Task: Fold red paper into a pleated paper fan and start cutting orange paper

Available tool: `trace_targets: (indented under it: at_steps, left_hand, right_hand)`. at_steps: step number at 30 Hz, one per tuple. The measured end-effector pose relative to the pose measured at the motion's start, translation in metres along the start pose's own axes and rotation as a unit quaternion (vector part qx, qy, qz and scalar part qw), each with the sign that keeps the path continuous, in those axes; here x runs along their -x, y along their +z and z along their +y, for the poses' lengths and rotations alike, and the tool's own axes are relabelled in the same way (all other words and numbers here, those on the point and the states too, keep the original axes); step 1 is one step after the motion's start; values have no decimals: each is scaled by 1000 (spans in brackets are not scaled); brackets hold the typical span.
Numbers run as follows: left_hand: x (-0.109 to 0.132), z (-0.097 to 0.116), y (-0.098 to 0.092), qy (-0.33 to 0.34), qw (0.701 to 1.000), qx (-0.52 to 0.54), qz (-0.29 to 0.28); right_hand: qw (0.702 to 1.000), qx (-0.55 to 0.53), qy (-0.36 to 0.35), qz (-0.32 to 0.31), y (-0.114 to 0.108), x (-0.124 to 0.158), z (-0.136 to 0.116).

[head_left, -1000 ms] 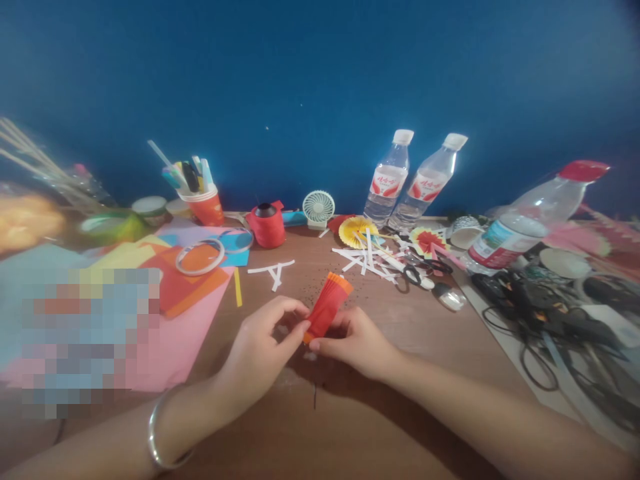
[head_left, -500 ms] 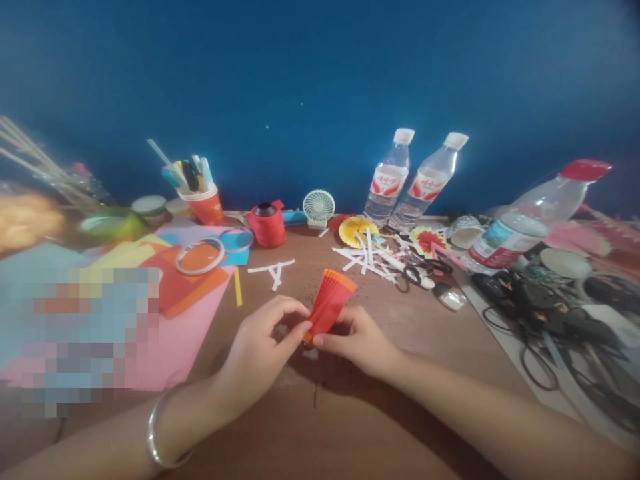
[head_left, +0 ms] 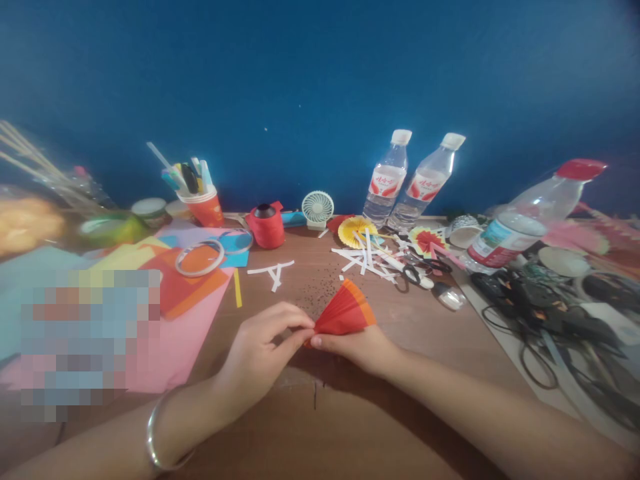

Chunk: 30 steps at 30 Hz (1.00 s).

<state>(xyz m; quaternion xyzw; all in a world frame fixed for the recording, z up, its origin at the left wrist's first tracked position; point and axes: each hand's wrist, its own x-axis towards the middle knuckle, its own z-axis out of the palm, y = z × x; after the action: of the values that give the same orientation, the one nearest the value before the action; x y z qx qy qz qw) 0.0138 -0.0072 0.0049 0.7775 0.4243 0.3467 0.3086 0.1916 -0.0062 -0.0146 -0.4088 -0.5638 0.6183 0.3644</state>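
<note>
My left hand (head_left: pixel 263 340) and right hand (head_left: pixel 363 348) pinch the red pleated paper (head_left: pixel 345 312) between them. A firm pinch should spread its folds evenly.

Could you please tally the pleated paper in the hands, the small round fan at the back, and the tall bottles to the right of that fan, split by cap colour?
Pleated red-and-orange paper, held by the left hand and right hand: 1
Small round fan: 1
White-capped bottles: 2
Red-capped bottle: 1
Total: 5
</note>
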Motion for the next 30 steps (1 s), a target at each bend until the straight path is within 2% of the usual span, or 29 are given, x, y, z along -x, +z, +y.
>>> trace_targets:
  at_steps: [6,12,18,21,24,26,30]
  left_hand:
    - [-1,0,-3,13,1000,11,-24]
    - [-2,-2,0,-11,1000,-10,0]
    - [-1,-4,0,-34,999,-11,12]
    - [-2,-8,-2,-34,999,-37,12]
    - [-4,-14,-4,-18,997,-80,4]
    - [-5,-19,-5,-5,994,-105,-17]
    - [-6,-24,-5,7,988,-132,-75]
  right_hand:
    - [999,5,20,24,-4,1,1]
    - [1000,24,-13,10,-5,-1,1]
    - [991,-108,-67,44,-7,-2,-2]
    - [988,-110,-101,48,-15,-4,-4]
    - [989,-18,-135,53,-28,-7,-3]
    - [979,109,-161,58,-36,-9,-3]
    - [916,346,-200,27,-40,-9,-5]
